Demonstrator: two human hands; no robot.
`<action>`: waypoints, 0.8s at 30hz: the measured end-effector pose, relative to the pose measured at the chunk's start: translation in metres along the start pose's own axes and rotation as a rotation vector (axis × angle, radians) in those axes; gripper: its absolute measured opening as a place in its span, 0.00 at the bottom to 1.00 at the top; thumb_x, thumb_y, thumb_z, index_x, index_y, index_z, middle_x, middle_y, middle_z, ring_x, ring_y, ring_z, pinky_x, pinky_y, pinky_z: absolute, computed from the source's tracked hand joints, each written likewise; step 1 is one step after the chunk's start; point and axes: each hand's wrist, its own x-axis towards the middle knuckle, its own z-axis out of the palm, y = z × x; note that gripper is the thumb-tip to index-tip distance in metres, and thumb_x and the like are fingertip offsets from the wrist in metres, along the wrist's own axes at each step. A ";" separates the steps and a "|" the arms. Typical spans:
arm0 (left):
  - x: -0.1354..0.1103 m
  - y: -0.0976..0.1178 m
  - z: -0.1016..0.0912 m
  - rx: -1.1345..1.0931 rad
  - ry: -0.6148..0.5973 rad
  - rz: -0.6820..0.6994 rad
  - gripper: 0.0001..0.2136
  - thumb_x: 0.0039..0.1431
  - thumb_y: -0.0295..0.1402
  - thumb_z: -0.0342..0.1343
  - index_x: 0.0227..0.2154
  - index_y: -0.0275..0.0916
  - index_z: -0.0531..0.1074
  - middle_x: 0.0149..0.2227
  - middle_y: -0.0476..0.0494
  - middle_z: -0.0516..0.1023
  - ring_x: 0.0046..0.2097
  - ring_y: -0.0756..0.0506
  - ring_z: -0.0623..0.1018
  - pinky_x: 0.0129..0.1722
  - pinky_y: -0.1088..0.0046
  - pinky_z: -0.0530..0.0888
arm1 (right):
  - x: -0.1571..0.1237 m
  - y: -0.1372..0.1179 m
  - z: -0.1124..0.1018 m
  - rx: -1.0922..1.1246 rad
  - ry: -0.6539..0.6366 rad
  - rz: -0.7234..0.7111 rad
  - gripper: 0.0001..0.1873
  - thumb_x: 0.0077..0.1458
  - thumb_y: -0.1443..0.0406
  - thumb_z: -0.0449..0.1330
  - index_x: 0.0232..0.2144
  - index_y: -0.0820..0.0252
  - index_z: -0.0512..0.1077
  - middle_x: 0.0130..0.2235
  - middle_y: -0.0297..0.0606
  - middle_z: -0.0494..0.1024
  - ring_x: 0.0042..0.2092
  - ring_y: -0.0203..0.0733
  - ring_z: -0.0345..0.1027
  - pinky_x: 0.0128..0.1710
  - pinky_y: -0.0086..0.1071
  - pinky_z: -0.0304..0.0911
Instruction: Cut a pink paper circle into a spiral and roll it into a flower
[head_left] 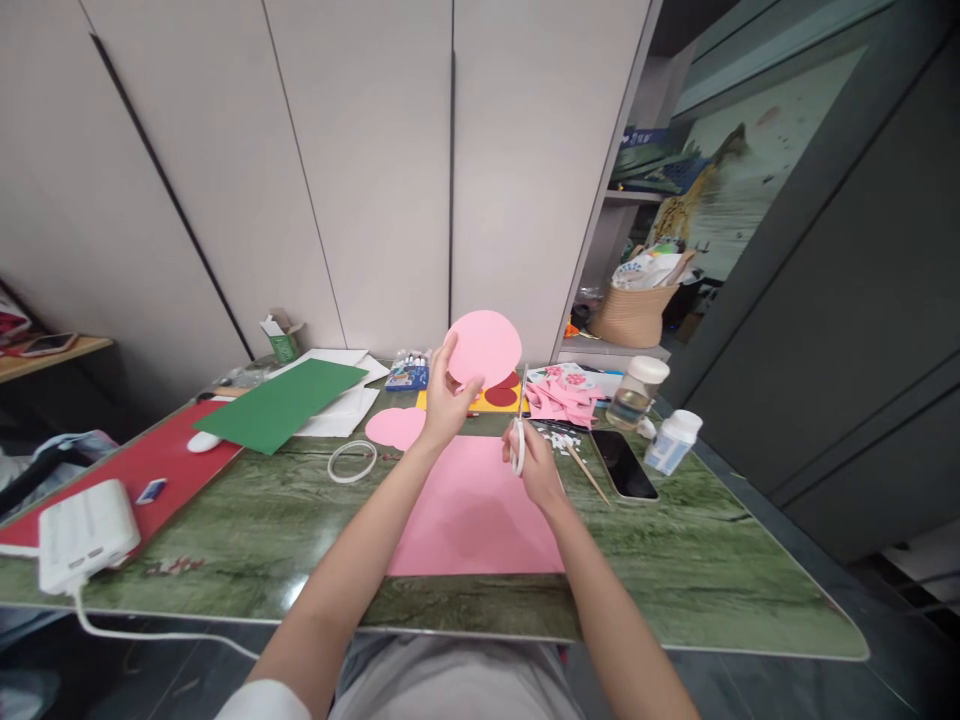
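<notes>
A round pink paper disc (486, 347) is pinched at its lower left edge by my left hand (448, 398), raised above the table. My right hand (538, 465) grips white-handled scissors (519, 445), blades pointing up, just right of the disc and apart from it. Whether the blades are parted I cannot tell. Under both hands a pink paper sheet (472, 520) lies flat on the table. More pink paper circles (394, 428) lie overlapping to the left of my left wrist. Behind the hands is a yellow sheet with dark red circles (500, 397) on it.
On the right are pink paper scraps (562, 398), a phone (624, 465), a wooden stick (587, 473), a clear jar (636, 392) and a white bottle (673, 442). To the left lie a tape ring (352, 462), green paper (285, 403), a red sheet (180, 480) and a white power bank (88, 535).
</notes>
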 end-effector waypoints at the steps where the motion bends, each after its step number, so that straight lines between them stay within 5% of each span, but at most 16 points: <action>1: -0.001 -0.001 0.001 -0.007 0.009 0.001 0.33 0.51 0.43 0.58 0.59 0.47 0.53 0.59 0.38 0.55 0.61 0.39 0.60 0.55 0.62 0.67 | 0.000 -0.001 0.000 -0.001 -0.002 -0.004 0.13 0.59 0.58 0.48 0.26 0.58 0.60 0.22 0.30 0.64 0.24 0.33 0.56 0.25 0.28 0.50; 13: -0.014 0.002 0.013 0.028 0.051 -0.001 0.29 0.50 0.36 0.59 0.55 0.42 0.58 0.57 0.37 0.61 0.59 0.41 0.63 0.57 0.62 0.64 | -0.001 0.004 0.003 0.023 0.007 0.000 0.21 0.57 0.48 0.46 0.27 0.58 0.63 0.21 0.32 0.64 0.23 0.34 0.56 0.21 0.28 0.49; 19: -0.014 0.009 0.007 0.168 -0.049 -0.004 0.20 0.46 0.32 0.61 0.44 0.39 0.69 0.47 0.40 0.74 0.51 0.41 0.72 0.53 0.60 0.67 | 0.000 0.007 0.001 0.030 0.007 -0.006 0.21 0.57 0.48 0.46 0.29 0.59 0.63 0.22 0.32 0.64 0.23 0.34 0.55 0.21 0.28 0.49; 24: -0.012 0.007 0.004 0.175 -0.080 -0.007 0.20 0.47 0.32 0.60 0.46 0.39 0.70 0.49 0.40 0.74 0.52 0.42 0.72 0.53 0.61 0.68 | 0.001 0.010 0.001 0.035 0.004 -0.018 0.19 0.58 0.50 0.46 0.29 0.59 0.63 0.21 0.31 0.64 0.23 0.33 0.54 0.23 0.28 0.49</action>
